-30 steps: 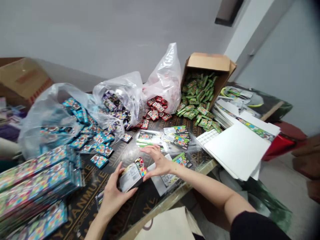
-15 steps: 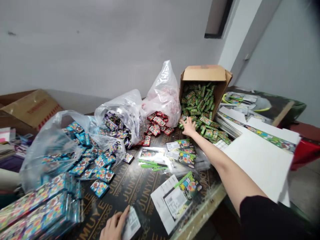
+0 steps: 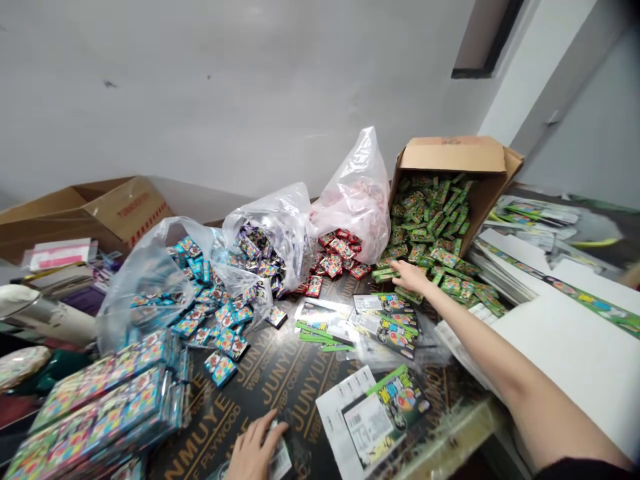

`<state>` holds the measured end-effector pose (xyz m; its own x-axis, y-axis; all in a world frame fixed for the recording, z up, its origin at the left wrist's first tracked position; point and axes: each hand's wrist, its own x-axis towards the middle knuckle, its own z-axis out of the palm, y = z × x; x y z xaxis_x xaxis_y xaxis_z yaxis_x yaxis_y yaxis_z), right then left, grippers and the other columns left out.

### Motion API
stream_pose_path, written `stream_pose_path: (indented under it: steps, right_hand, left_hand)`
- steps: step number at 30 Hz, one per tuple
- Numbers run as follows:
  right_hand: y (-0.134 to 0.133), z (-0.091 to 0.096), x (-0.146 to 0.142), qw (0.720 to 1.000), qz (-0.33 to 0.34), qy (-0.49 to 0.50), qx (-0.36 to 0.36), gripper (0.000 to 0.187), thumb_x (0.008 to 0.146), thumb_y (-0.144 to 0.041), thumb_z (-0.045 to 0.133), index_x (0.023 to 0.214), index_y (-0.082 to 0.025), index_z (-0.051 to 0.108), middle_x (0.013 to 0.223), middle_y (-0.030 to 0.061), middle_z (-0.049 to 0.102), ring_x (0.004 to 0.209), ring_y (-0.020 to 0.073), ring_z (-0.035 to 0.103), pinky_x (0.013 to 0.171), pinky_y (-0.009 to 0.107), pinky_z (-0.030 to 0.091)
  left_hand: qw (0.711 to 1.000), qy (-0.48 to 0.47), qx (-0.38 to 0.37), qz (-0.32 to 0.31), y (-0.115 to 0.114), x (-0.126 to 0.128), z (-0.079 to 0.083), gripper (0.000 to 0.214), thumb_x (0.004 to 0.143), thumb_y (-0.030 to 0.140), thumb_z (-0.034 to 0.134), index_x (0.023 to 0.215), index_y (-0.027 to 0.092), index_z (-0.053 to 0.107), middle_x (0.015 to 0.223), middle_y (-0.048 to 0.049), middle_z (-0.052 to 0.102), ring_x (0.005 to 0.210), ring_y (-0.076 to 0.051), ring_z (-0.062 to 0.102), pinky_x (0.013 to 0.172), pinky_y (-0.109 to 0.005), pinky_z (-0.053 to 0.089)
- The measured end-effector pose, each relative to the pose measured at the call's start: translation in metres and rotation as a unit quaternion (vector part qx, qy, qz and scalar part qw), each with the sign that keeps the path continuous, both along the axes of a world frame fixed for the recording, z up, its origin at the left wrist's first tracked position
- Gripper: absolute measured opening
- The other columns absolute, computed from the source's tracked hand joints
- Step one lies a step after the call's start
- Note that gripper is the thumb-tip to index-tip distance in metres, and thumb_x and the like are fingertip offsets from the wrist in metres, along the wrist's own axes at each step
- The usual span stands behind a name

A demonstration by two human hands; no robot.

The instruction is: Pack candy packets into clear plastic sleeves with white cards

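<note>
My right hand (image 3: 411, 277) reaches out to the front of the green pile, its fingers closed on a small green box (image 3: 384, 274). More small green boxes (image 3: 450, 259) lie around it and fill the tipped cardboard carton (image 3: 453, 157). Low in the view, my left hand (image 3: 256, 448) grips a plastic-wrapped pack with a white label (image 3: 281, 461), partly hidden under the fingers. Between the hands lie a printed black-and-green card on white paper (image 3: 375, 420) and several similar cards (image 3: 390, 323) in clear sleeves.
Clear bags hold small blue boxes (image 3: 187, 313), purple boxes (image 3: 270, 267) and red boxes (image 3: 341, 248). Stacked wrapped packs (image 3: 110, 407) stand at left, before an open carton (image 3: 125, 207). White card sheets (image 3: 565, 353) lie at right, beyond the table edge (image 3: 450, 440).
The view has swung left, so things sit further right. My right hand has gone from spread fingers over the green boxes to closed on one. My left hand stays at the labelled pack.
</note>
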<state>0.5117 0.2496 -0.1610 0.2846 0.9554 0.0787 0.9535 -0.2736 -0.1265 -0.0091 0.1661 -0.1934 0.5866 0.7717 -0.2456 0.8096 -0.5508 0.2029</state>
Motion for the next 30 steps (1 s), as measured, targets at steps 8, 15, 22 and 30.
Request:
stream_pose_path:
  steps: [8,15,22,30]
  right_hand:
    - [-0.034,0.012,-0.097,0.968,0.132,0.150,0.150,0.021,0.081,-0.030,0.046,0.090,-0.018,0.060,0.096,0.0077,0.063,0.092,0.0209,0.058,0.079,0.034,0.044]
    - [-0.032,-0.011,-0.178,0.952,0.203,0.192,0.124,0.042,0.073,-0.033,0.059,0.112,-0.017,0.053,0.107,0.0100,0.060,0.098,0.0235,0.056,0.085,0.038,0.042]
    - [-0.082,-0.029,-0.260,0.964,0.227,0.136,0.025,0.075,0.059,-0.062,0.064,0.119,-0.019,0.049,0.094,0.0099,0.059,0.086,0.0250,0.056,0.076,0.037,0.041]
    - [-0.100,-0.014,-0.330,0.961,0.248,0.119,0.030,0.087,0.057,-0.036,0.066,0.135,-0.021,0.028,0.104,0.0103,0.051,0.096,0.0284,0.047,0.082,0.041,0.035]
  left_hand:
    - [0.994,-0.104,-0.016,-0.006,-0.020,0.000,0.018,0.052,0.050,0.016,0.055,0.101,0.024,0.055,0.126,-0.0074,0.047,0.115,-0.028,0.040,0.096,-0.040,0.026]
    - [0.989,-0.149,-0.012,0.006,-0.026,-0.013,0.018,0.066,0.054,0.018,0.056,0.119,0.023,0.045,0.127,-0.0092,0.044,0.115,-0.027,0.039,0.095,-0.042,0.027]
    - [0.985,-0.170,-0.017,0.019,-0.035,-0.021,0.011,0.068,0.053,0.019,0.062,0.120,0.024,0.046,0.130,-0.0087,0.043,0.117,-0.028,0.037,0.096,-0.043,0.026]
    - [0.943,-0.309,0.009,0.124,-0.031,-0.015,0.018,0.056,0.064,0.034,0.066,0.116,0.023,0.051,0.124,-0.0105,0.048,0.115,-0.028,0.042,0.094,-0.047,0.031]
